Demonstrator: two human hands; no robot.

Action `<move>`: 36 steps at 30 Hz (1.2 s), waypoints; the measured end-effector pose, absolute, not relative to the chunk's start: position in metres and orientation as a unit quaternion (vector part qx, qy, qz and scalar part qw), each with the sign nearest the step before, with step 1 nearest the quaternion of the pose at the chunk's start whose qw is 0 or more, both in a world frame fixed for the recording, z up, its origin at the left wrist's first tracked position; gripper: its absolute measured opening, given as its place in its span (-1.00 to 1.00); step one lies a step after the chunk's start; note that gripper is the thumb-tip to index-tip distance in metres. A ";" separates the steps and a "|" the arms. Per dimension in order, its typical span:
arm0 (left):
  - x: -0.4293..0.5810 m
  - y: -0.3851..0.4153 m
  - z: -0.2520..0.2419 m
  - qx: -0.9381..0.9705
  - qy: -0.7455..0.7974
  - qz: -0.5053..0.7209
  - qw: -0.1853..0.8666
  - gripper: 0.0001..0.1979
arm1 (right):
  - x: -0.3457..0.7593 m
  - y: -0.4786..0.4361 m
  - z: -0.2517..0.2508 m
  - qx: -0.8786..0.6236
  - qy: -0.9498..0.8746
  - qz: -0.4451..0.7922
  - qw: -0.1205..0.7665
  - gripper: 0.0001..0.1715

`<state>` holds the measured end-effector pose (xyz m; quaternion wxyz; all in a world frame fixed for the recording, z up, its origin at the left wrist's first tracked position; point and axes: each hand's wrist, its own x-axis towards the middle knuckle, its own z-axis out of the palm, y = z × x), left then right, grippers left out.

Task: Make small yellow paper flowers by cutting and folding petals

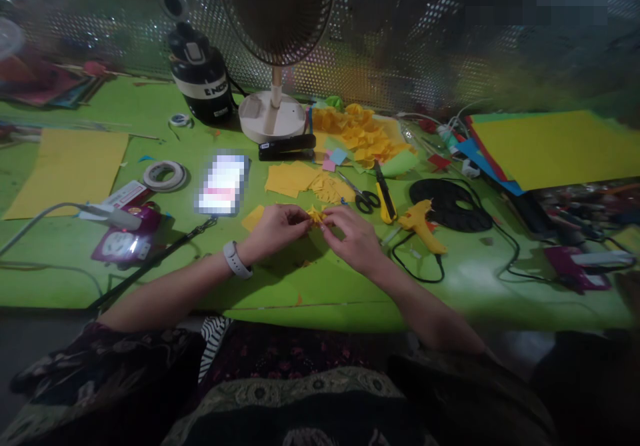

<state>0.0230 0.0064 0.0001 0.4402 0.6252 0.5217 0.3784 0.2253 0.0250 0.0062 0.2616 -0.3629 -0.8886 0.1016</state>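
Beyond patterned clothing (pixel 310 393), yellow paper (pixel 315 217) is pinched by left hand (pixel 275 229) and right hand (pixel 353 236), presumably for steadiness.

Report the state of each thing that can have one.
Left hand: pinching yellow paper piece
Right hand: likewise
Yellow paper piece: crumpled-looking, between both hands
Phone: screen lit
Scissors: lying flat, blade gap unclear
Glue gun: lying on its side
Cutter: lying down, blade unclear
Fan: upright, spinning unclear
Black bottle: upright

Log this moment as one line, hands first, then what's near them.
left hand: holds yellow piece | right hand: holds same piece | near: scissors, cutter, glue gun | on: green table
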 end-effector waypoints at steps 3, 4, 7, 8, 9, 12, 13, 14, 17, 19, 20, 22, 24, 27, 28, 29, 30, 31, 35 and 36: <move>0.023 0.006 -0.001 0.627 0.525 0.375 0.438 -0.82 | 0.225 0.025 0.005 -0.365 -0.889 0.103 0.255 -0.83; 0.023 0.006 0.000 0.627 0.524 0.375 0.438 -0.82 | 0.225 0.025 0.005 -0.364 -0.889 0.103 0.256 -0.83; 0.023 0.006 0.001 0.627 0.515 0.385 0.440 -0.81 | 0.226 0.026 0.005 -0.360 -0.889 0.095 0.268 -0.83; 0.023 0.005 0.002 0.624 0.513 0.390 0.442 -0.81 | 0.226 0.027 0.005 -0.361 -0.887 0.091 0.274 -0.82; 0.023 0.005 0.003 0.620 0.513 0.394 0.444 -0.80 | 0.226 0.027 0.005 -0.363 -0.884 0.088 0.280 -0.82; 0.023 0.004 0.005 0.612 0.515 0.405 0.442 -0.76 | 0.228 0.030 0.005 -0.378 -0.871 0.092 0.300 -0.80; 0.023 0.003 0.006 0.614 0.516 0.410 0.435 -0.74 | 0.228 0.031 0.005 -0.382 -0.865 0.098 0.310 -0.80; 0.023 0.003 0.007 0.618 0.516 0.415 0.423 -0.72 | 0.228 0.032 0.005 -0.385 -0.858 0.105 0.324 -0.80; 0.020 0.003 0.009 0.639 0.510 0.434 0.379 -0.70 | 0.229 0.034 0.006 -0.402 -0.827 0.113 0.377 -0.81; 0.019 0.003 0.010 0.658 0.502 0.438 0.351 -0.70 | 0.229 0.036 0.008 -0.416 -0.807 0.111 0.405 -0.82; 0.018 0.004 0.010 0.666 0.501 0.436 0.340 -0.70 | 0.228 0.036 0.008 -0.419 -0.800 0.112 0.415 -0.82; 0.018 0.004 0.011 0.676 0.506 0.428 0.322 -0.69 | 0.228 0.035 0.010 -0.414 -0.793 0.127 0.428 -0.82; 0.018 0.004 0.010 0.680 0.509 0.425 0.314 -0.71 | 0.227 0.034 0.011 -0.406 -0.789 0.150 0.436 -0.83; 0.019 0.005 0.007 0.672 0.499 0.432 0.335 -0.74 | 0.225 0.032 0.013 -0.407 -0.778 0.189 0.441 -0.84; 0.019 0.006 0.006 0.662 0.496 0.437 0.353 -0.74 | 0.225 0.032 0.014 -0.406 -0.773 0.202 0.444 -0.84; 0.020 0.006 0.006 0.647 0.493 0.442 0.378 -0.72 | 0.224 0.032 0.014 -0.404 -0.768 0.215 0.448 -0.85; 0.021 0.007 0.006 0.626 0.491 0.447 0.408 -0.71 | 0.224 0.032 0.014 -0.400 -0.762 0.230 0.454 -0.86; 0.021 0.007 0.006 0.603 0.488 0.452 0.441 -0.70 | 0.223 0.032 0.014 -0.396 -0.757 0.245 0.459 -0.87; 0.024 0.009 0.011 0.514 0.463 0.469 0.549 -0.68 | 0.222 0.032 0.015 -0.392 -0.738 0.295 0.464 -0.89; 0.024 0.009 0.012 0.498 0.456 0.473 0.565 -0.69 | 0.222 0.032 0.015 -0.392 -0.735 0.303 0.463 -0.90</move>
